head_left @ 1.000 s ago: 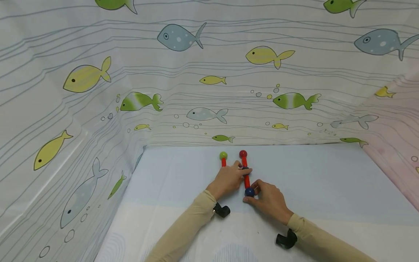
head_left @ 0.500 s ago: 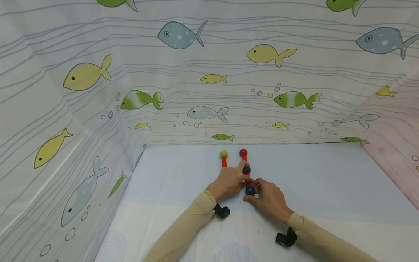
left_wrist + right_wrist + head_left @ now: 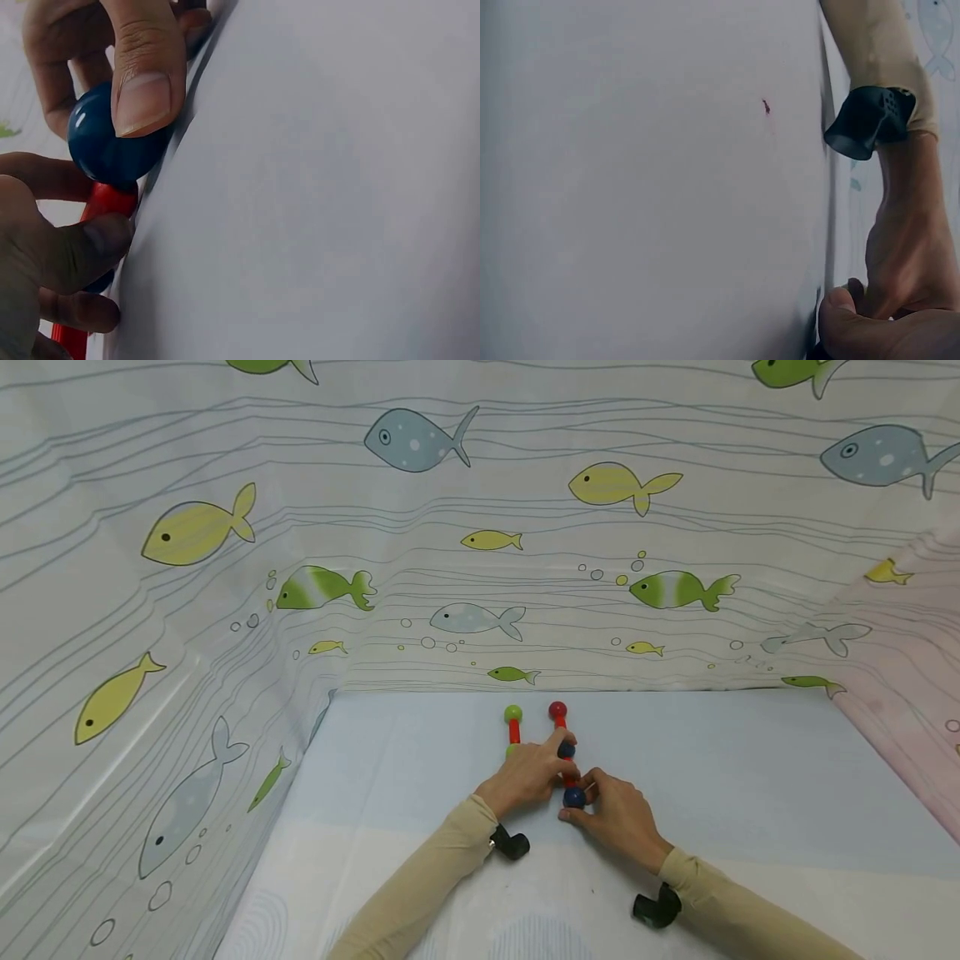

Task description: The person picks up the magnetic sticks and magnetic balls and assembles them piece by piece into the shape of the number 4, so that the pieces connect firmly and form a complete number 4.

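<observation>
A row of red rods and balls lies on the table in the head view: a red ball (image 3: pixel 558 710) at the far end, a dark blue ball (image 3: pixel 566 749) midway, another blue ball (image 3: pixel 573 798) at the near end. My left hand (image 3: pixel 525 779) pinches the red rod (image 3: pixel 109 201) between the two blue balls. With thumb and fingers, my right hand (image 3: pixel 624 817) holds the near blue ball, its thumb on top in the left wrist view. The fingers partly cover the near rod.
Left of the row lies a second piece, a red rod (image 3: pixel 514 732) with a green ball (image 3: pixel 513 714) at its far end; my left hand partly hides its near end. A fish-patterned curtain (image 3: pixel 480 577) rises behind the pale table (image 3: pixel 720 777).
My left hand has shifted from the middle blue ball toward me, onto the near red rod, uncovering that ball. The right hand stays at the near blue ball.
</observation>
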Demonstrator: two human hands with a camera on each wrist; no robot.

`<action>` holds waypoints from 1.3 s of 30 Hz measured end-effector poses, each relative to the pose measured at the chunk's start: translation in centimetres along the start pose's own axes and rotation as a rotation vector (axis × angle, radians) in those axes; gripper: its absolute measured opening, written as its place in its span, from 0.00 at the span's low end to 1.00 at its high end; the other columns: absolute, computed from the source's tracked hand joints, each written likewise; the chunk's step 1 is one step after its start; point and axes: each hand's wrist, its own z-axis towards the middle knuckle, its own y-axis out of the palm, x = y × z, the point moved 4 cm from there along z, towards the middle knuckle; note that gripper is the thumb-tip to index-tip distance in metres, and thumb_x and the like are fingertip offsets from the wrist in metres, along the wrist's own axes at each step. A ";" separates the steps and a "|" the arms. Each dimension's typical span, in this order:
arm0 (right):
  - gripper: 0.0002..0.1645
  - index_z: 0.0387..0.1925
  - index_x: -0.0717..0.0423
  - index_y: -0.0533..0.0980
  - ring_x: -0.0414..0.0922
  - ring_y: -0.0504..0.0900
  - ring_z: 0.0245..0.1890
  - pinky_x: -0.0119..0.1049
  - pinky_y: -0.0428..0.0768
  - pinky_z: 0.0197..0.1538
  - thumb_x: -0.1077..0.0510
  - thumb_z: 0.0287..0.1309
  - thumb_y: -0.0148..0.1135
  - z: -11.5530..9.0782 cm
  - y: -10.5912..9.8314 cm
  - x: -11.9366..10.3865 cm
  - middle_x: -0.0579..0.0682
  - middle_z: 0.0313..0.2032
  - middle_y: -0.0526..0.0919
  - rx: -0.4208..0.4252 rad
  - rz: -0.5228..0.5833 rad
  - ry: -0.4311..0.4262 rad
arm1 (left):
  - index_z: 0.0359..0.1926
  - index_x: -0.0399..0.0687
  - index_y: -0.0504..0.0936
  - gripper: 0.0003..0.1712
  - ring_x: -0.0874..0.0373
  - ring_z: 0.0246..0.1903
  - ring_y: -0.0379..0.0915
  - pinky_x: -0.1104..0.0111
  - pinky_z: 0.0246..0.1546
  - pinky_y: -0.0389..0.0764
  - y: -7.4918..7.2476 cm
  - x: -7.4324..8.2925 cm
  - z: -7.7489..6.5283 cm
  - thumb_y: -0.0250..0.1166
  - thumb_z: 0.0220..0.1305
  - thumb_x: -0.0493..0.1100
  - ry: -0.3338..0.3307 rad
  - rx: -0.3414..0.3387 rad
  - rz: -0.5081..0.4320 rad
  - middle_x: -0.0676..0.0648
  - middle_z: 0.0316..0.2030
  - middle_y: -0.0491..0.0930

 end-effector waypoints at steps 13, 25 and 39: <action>0.31 0.46 0.57 0.80 0.39 0.75 0.28 0.33 0.73 0.32 0.45 0.49 0.85 0.0 -0.1 0.2 0.46 0.31 0.82 0.014 -0.003 -0.016 | 0.46 0.63 0.92 0.21 0.62 0.22 0.71 0.82 0.25 0.69 -0.3 0.0 0.1 0.74 0.59 0.31 -0.025 0.029 -0.084 0.49 0.62 0.74; 0.32 0.45 0.56 0.79 0.39 0.75 0.28 0.34 0.73 0.32 0.44 0.48 0.86 -0.2 -0.1 0.1 0.45 0.30 0.81 -0.015 0.003 0.003 | 0.57 0.61 0.89 0.25 0.64 0.18 0.65 0.81 0.21 0.64 -0.2 -0.6 -0.1 0.73 0.62 0.34 -0.059 0.041 -0.065 0.49 0.60 0.75; 0.28 0.44 0.56 0.82 0.39 0.74 0.27 0.32 0.71 0.31 0.43 0.50 0.85 -0.2 -0.3 0.0 0.44 0.28 0.81 -0.020 0.018 -0.012 | 0.56 0.52 0.87 0.19 0.61 0.25 0.73 0.72 0.27 0.75 -3.7 -4.1 -1.8 0.76 0.64 0.45 -0.271 0.117 -0.086 0.47 0.52 0.79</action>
